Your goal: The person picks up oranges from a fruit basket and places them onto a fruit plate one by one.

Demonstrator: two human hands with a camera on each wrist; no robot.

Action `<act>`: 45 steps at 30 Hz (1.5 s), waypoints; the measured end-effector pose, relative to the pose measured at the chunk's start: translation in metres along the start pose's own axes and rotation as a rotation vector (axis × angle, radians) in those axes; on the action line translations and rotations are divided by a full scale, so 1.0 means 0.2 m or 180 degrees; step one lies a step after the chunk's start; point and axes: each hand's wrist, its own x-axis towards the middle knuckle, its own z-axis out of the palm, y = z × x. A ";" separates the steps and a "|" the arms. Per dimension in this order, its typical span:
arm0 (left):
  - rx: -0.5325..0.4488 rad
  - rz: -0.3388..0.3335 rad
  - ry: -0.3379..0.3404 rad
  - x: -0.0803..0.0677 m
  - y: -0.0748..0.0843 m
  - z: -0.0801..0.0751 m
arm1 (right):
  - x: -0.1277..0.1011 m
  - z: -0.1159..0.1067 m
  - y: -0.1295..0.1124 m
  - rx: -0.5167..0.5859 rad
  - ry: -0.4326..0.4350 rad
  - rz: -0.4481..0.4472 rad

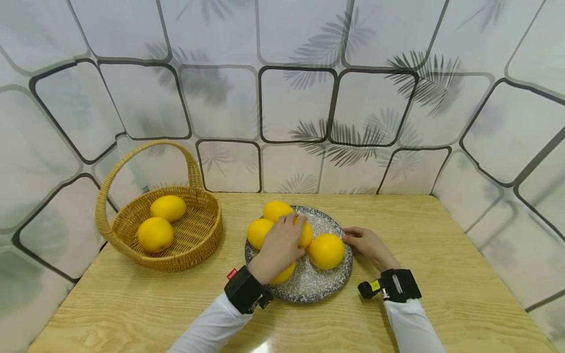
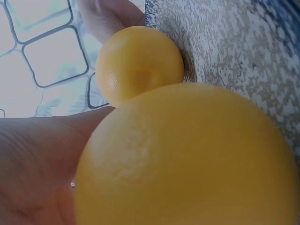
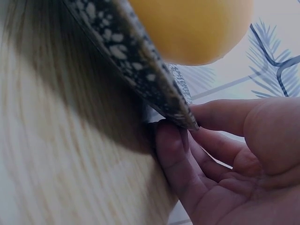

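In the head view my left hand (image 1: pixel 280 247) reaches over a round speckled grey plate (image 1: pixel 309 287), its fingers curled over a yellow lemon (image 1: pixel 305 235). Close around that hand on the plate lie more lemons, one at the back (image 1: pixel 277 210), one at the left (image 1: pixel 259 232) and one at the right (image 1: pixel 326 251). Another sits partly hidden below my left wrist. My right hand (image 1: pixel 368 246) is at the plate's right edge. From the right wrist view, thumb and fingers pinch the plate's dark rim (image 3: pixel 152 77), with a lemon (image 3: pixel 201 28) above it.
To the left stands a wicker basket (image 1: pixel 212 235) with a tall arched handle, holding two lemons (image 1: pixel 155 234). Both basket and plate are on a light wooden table (image 1: pixel 397 314). A patterned wall covering (image 1: pixel 295 103) rises behind and along the sides.
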 end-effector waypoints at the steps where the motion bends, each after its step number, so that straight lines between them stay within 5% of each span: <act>1: -0.0012 -0.0001 -0.0001 0.00 0.00 0.00 | 0.00 0.00 0.00 0.0001 -0.0006 0.0004; 24: -0.0364 -0.0176 -0.0009 -0.03 -0.04 -0.09 | 0.00 0.00 0.01 -0.0027 -0.0018 0.0036; 45: -0.0197 -0.0359 0.0503 -0.09 -0.16 -0.16 | 0.01 0.00 0.01 0.0013 0.0002 0.0018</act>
